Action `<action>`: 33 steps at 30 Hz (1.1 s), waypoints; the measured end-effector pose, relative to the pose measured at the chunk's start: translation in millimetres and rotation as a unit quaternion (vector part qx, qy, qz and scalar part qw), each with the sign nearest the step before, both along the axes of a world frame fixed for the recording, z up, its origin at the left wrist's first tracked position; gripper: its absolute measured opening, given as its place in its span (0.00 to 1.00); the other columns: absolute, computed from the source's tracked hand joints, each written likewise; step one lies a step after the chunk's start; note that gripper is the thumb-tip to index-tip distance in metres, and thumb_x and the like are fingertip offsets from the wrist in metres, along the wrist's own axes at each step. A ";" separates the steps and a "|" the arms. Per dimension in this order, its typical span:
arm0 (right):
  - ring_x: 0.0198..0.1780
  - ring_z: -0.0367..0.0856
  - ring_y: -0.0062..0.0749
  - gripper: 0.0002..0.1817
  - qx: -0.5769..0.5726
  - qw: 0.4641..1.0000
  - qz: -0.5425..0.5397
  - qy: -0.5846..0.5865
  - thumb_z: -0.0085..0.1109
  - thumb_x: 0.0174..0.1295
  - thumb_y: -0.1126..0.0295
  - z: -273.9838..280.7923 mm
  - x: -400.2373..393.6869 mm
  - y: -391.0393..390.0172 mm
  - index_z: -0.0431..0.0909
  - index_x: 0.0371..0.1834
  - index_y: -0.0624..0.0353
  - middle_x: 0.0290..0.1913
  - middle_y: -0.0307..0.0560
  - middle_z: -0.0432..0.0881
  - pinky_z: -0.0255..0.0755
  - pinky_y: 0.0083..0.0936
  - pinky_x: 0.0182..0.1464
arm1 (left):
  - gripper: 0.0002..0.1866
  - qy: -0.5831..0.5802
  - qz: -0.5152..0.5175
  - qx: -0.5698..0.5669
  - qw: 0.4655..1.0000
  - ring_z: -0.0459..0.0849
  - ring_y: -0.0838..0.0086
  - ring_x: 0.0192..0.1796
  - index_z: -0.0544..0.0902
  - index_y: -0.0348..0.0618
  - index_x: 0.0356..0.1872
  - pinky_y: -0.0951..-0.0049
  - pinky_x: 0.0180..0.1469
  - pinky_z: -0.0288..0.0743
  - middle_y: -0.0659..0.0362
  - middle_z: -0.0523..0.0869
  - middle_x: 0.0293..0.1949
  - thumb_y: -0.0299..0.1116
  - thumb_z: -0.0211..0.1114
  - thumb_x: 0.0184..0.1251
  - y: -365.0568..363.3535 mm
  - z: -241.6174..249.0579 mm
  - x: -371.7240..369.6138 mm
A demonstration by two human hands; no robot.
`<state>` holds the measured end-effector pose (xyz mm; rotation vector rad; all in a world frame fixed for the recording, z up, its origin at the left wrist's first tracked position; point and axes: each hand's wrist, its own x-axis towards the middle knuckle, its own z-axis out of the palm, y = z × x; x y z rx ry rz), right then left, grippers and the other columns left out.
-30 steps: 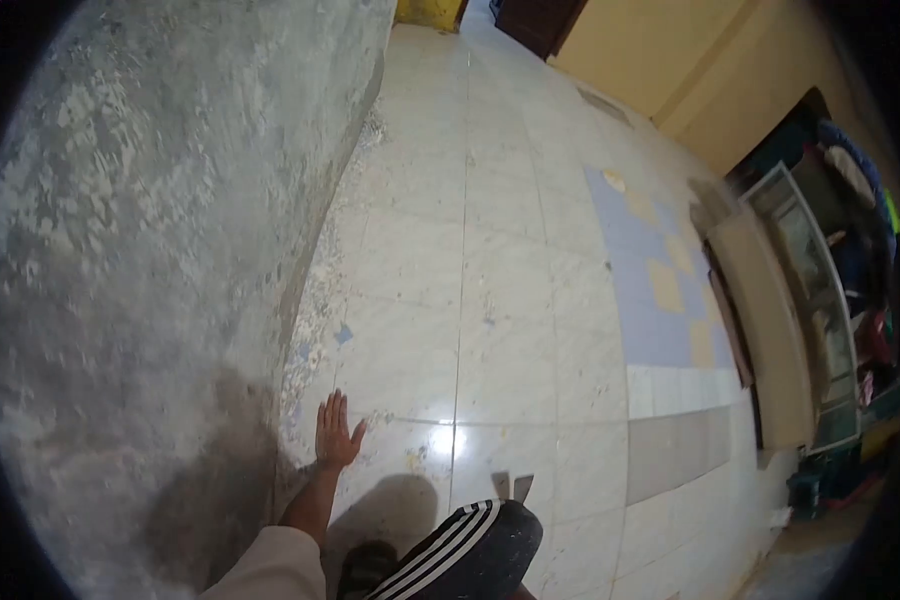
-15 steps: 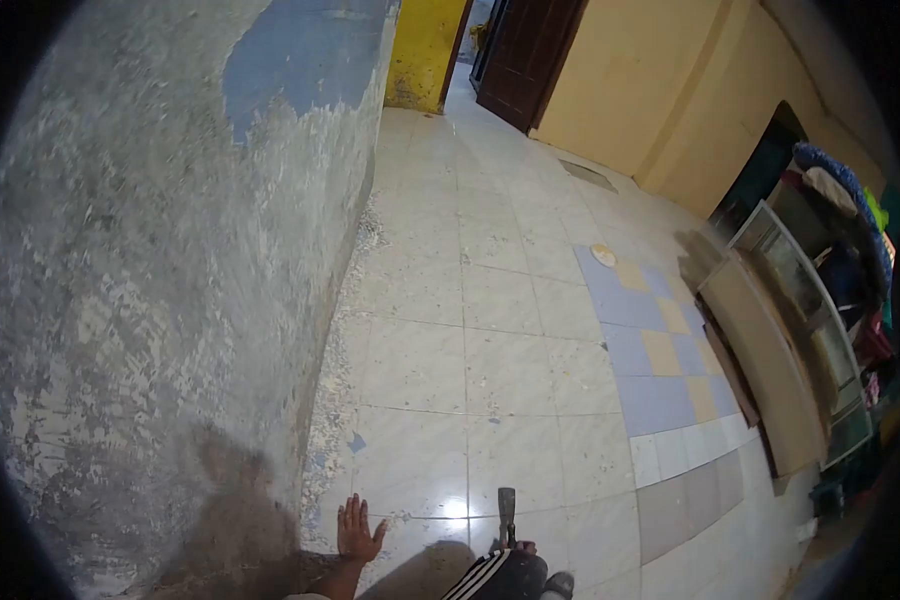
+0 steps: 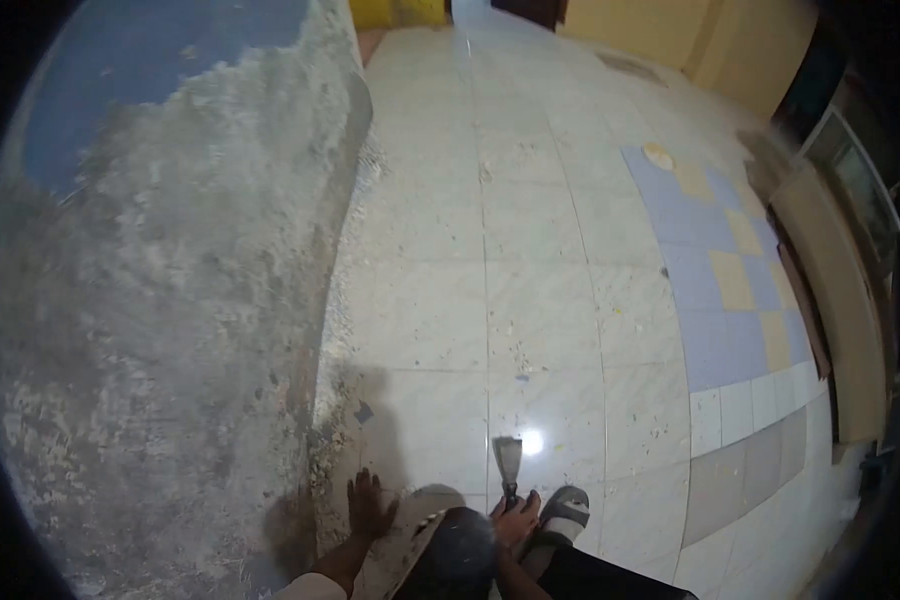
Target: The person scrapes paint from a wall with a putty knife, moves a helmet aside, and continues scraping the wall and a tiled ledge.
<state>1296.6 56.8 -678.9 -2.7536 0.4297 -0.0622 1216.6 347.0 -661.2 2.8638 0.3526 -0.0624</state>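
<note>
My left hand (image 3: 370, 506) rests low on the tiled floor (image 3: 545, 310), its fingers spread and nothing in it. Beside it, a band of paint chips and plaster crumbs (image 3: 332, 345) runs along the foot of the wall. My right hand (image 3: 517, 519) is wrapped round the handle of a paint scraper (image 3: 508, 460), the wide flat blade pointing forward over the tiles. A sandalled foot (image 3: 567, 507) is just right of that hand, and a dark-clad knee (image 3: 465, 550) rises between my two hands.
On the left stands a wall (image 3: 200, 330) scraped to grey, with blue paint higher up. Blue and yellow tiles (image 3: 715, 270) patch the floor to the right, a round pale object (image 3: 658, 155) at their far corner. A cabinet (image 3: 835, 300) lies along the right side.
The view has tipped downward and shifted. My right hand, mostly hidden behind the knee before, now shows around the scraper's handle. My left hand stays low near the wall, fingers spread.
</note>
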 end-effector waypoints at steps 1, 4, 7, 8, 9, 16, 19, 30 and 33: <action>0.69 0.67 0.53 0.21 0.023 1.000 -0.016 0.004 0.66 0.59 0.60 9.4 8.5 9.5 0.78 0.49 0.65 0.71 0.57 0.67 0.62 0.49 0.65 | 0.39 0.019 -0.008 0.017 1.000 0.55 0.43 0.78 0.67 0.28 0.69 0.42 0.79 0.41 0.35 0.59 0.74 0.53 0.61 0.69 0.8 0.7 1.3; 0.65 0.71 0.57 0.25 -0.002 0.995 0.097 0.004 0.63 0.63 0.58 28.3 24.9 -13.8 0.76 0.53 0.71 0.75 0.64 0.61 0.67 0.45 0.62 | 0.36 0.033 -0.001 0.010 0.999 0.54 0.43 0.78 0.69 0.28 0.68 0.42 0.78 0.45 0.32 0.57 0.74 0.51 0.59 0.72 -4.4 -12.2 22.8; 0.70 0.66 0.56 0.33 0.021 0.979 0.120 0.161 0.57 0.68 0.53 65.4 23.0 -14.7 0.70 0.61 0.75 0.78 0.64 0.54 0.65 0.47 0.65 | 0.33 0.113 0.060 -0.052 0.990 0.54 0.46 0.79 0.69 0.30 0.70 0.44 0.78 0.50 0.35 0.57 0.75 0.49 0.55 0.75 -15.6 27.1 20.4; 0.70 0.66 0.57 0.34 0.026 0.980 0.096 0.175 0.53 0.71 0.51 79.6 29.9 -7.0 0.68 0.64 0.75 0.75 0.63 0.57 0.65 0.50 0.65 | 0.32 0.163 0.091 -0.087 0.979 0.55 0.47 0.79 0.69 0.33 0.70 0.47 0.78 0.51 0.38 0.58 0.76 0.49 0.54 0.76 -19.4 53.7 38.8; 0.71 0.65 0.57 0.36 0.031 0.979 0.072 0.188 0.49 0.73 0.49 90.6 35.3 -0.1 0.66 0.67 0.75 0.73 0.63 0.61 0.65 0.53 0.66 | 0.31 0.302 0.011 -0.061 0.951 0.59 0.49 0.78 0.71 0.35 0.69 0.49 0.76 0.56 0.41 0.62 0.75 0.50 0.54 0.76 -19.4 68.1 46.7; 0.55 0.75 0.61 0.24 0.129 0.871 0.404 0.249 0.41 0.76 0.57 195.4 68.3 -105.3 0.74 0.62 0.65 0.55 0.68 0.77 0.72 0.48 0.56 | 0.24 0.336 -0.241 -0.193 0.890 0.89 0.60 0.38 0.83 0.39 0.52 0.58 0.40 0.84 0.49 0.87 0.47 0.52 0.59 0.75 -154.8 196.2 75.9; 0.36 0.85 0.54 0.15 0.262 0.891 0.236 0.287 0.52 0.74 0.63 357.6 114.0 -156.8 0.80 0.40 0.65 0.33 0.62 0.84 0.75 0.49 0.36 | 0.28 0.405 -0.120 -0.423 0.802 0.86 0.57 0.37 0.79 0.40 0.59 0.56 0.40 0.78 0.46 0.84 0.41 0.56 0.60 0.73 -246.7 351.4 97.6; 0.27 0.85 0.38 0.15 0.279 0.849 0.030 0.448 0.59 0.64 0.74 595.4 215.4 -390.5 0.67 0.50 0.66 0.29 0.57 0.85 0.79 0.37 0.26 | 0.18 0.023 -0.252 -0.542 0.801 0.85 0.58 0.47 0.84 0.42 0.53 0.58 0.51 0.77 0.48 0.86 0.45 0.40 0.57 0.72 -227.8 535.7 200.6; 0.20 0.80 0.31 0.18 0.271 0.830 0.074 0.482 0.57 0.67 0.61 584.1 237.9 -406.4 0.67 0.47 0.64 0.28 0.50 0.84 0.75 0.30 0.21 | 0.23 0.154 0.028 -0.366 0.917 0.88 0.53 0.40 0.84 0.43 0.40 0.54 0.45 0.79 0.46 0.88 0.36 0.55 0.59 0.72 -112.6 658.5 255.6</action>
